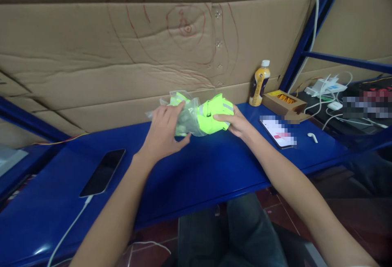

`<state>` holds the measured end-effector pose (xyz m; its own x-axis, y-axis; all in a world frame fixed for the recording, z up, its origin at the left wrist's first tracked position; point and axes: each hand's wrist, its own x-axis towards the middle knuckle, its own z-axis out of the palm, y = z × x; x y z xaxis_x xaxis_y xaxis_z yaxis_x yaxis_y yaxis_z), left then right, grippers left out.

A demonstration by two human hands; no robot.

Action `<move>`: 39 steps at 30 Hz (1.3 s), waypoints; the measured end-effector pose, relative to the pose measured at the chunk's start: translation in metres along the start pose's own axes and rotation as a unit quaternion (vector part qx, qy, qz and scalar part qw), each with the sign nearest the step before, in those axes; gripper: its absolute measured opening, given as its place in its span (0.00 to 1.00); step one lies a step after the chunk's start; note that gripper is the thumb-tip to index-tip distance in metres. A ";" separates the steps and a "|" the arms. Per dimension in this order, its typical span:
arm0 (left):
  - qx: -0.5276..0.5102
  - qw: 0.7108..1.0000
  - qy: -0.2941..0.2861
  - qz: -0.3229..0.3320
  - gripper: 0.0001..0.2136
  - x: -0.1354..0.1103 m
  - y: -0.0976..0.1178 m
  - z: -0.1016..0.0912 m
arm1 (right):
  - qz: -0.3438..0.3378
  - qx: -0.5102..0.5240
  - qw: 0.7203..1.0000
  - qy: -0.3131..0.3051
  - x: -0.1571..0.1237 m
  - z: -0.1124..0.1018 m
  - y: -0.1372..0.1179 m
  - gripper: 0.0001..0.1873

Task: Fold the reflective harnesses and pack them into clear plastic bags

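A bright yellow-green reflective vest (212, 122), folded into a bundle with grey reflective strips, lies partly inside a clear plastic bag (189, 118) above the blue table. My right hand (235, 122) grips the exposed right end of the vest, thumb on top. On the other side, my left hand (163, 130) is curved around the plastic bag, its fingers over the top and its thumb along the lower edge. More yellow-green fabric shows through the bag near the left fingers. The palm side of the left hand is hidden.
On the blue table (196, 181), a dark phone (103, 173) with a white cable lies left. To the right are a yellow bottle (259, 83), an open cardboard box (284, 103), a lit phone (277, 131) and a white earbud (312, 137). Cardboard (92, 38) walls the back.
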<state>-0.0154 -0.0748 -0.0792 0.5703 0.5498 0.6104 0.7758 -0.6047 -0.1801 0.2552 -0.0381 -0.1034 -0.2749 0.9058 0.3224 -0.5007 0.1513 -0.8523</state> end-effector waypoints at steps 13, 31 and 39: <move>0.028 0.999 0.011 -0.041 0.42 0.002 0.025 0.012 | -0.196 -0.303 0.931 0.062 -0.016 0.030 0.010 0.30; 0.054 0.998 0.020 -0.025 0.41 0.000 0.038 0.033 | -0.136 -0.305 0.938 0.088 -0.020 0.039 0.038 0.26; 0.038 0.998 -0.028 0.028 0.55 -0.005 0.038 0.031 | -0.064 -0.511 0.853 -0.081 -0.028 0.032 0.033 0.21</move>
<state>0.0195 -0.0826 -0.1135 0.6264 0.5492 0.5532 0.7588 -0.5920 -0.2716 0.2203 -0.0711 -0.1278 -0.4222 0.8020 0.4226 0.4193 0.5861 -0.6934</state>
